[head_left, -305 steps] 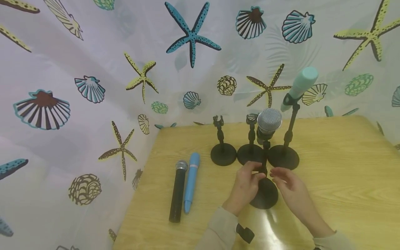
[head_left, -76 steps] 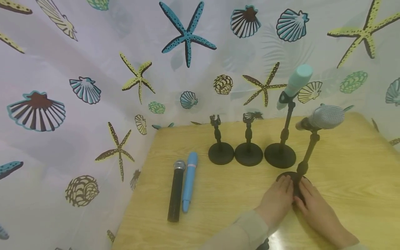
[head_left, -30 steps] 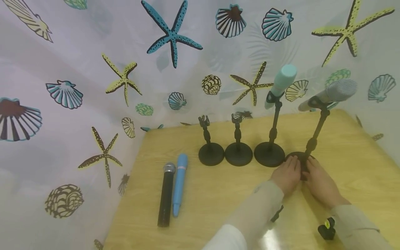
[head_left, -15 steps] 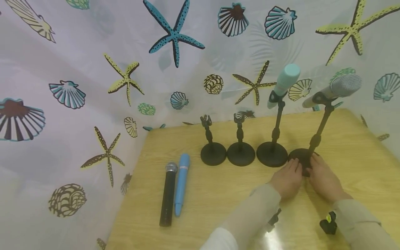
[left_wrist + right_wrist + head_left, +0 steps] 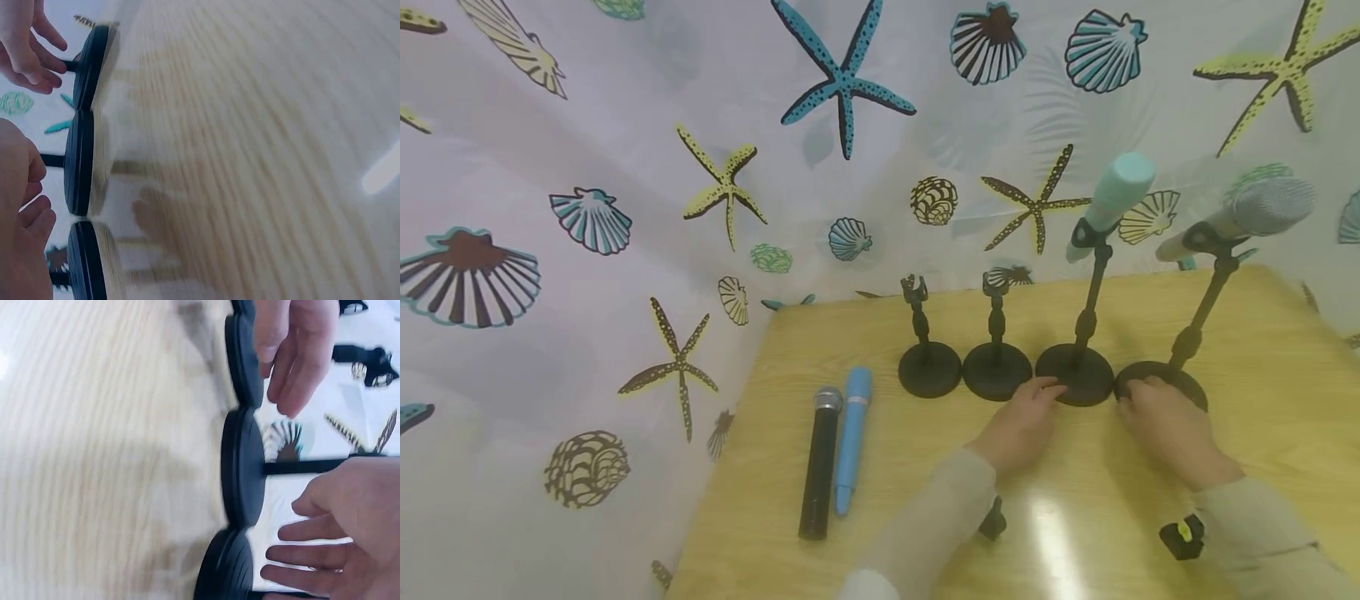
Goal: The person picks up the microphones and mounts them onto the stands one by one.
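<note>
In the head view, my left hand (image 5: 1021,425) is at the front of the black round-based stand that holds a mint-green microphone (image 5: 1120,190); its fingertips overlap the base (image 5: 1078,382). My right hand (image 5: 1172,425) is at the rightmost base (image 5: 1187,385), whose stand carries a silver-headed microphone (image 5: 1270,207), tilted. In the right wrist view, the fingers of my right hand (image 5: 356,531) are extended beside the bases and hold nothing. The fingers of my left hand (image 5: 22,219) are loosely bent in the left wrist view, with nothing in their grasp. Contact with the bases is unclear.
Two stands with bare clips (image 5: 930,367) (image 5: 997,367) complete the row on the left. A black microphone (image 5: 820,467) and a blue microphone (image 5: 853,442) lie side by side on the wooden table (image 5: 917,533). Behind hangs a shell-patterned curtain (image 5: 880,208).
The silver-headed microphone's stand has moved right and back to the end of the row. My hands, formerly together at its base, have separated; the left has shifted left to the mint-green microphone's stand.
</note>
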The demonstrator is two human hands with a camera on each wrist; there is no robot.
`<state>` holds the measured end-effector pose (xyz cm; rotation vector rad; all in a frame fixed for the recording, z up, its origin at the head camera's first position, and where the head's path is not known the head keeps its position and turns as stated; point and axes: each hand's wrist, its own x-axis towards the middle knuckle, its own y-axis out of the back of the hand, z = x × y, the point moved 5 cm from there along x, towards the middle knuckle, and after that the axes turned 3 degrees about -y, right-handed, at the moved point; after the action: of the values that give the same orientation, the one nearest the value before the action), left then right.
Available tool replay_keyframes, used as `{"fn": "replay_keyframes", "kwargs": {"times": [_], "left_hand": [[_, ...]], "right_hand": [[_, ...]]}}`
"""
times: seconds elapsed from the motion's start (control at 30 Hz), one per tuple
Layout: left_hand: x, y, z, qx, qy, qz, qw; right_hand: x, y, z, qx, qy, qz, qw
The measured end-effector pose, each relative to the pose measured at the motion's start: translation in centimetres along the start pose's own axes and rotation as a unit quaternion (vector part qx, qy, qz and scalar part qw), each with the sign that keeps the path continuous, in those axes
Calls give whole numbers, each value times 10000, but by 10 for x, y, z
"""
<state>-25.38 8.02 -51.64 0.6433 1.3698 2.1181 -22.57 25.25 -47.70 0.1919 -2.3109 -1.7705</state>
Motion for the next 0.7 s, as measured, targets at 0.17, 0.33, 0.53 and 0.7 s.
{"fn": "replay_keyframes", "kwargs": {"times": [0.17,0.33,0.53,0.7], "left_hand": [[-12,15,-26,-282,327,641,9970],[-18,22,-54,199,706,1035,9919],[-18,5,-75,1655,822,765,9798],[-13,-4,-76,2472,938,495,9631]], "right_hand": [[18,-6,-36,1023,41,70,9947],[34,-17,-63,1031,367,177,9938],[55,-37,-86,849,848,215,9925],[65,-59,-94,720,1015,128,9921]]}}
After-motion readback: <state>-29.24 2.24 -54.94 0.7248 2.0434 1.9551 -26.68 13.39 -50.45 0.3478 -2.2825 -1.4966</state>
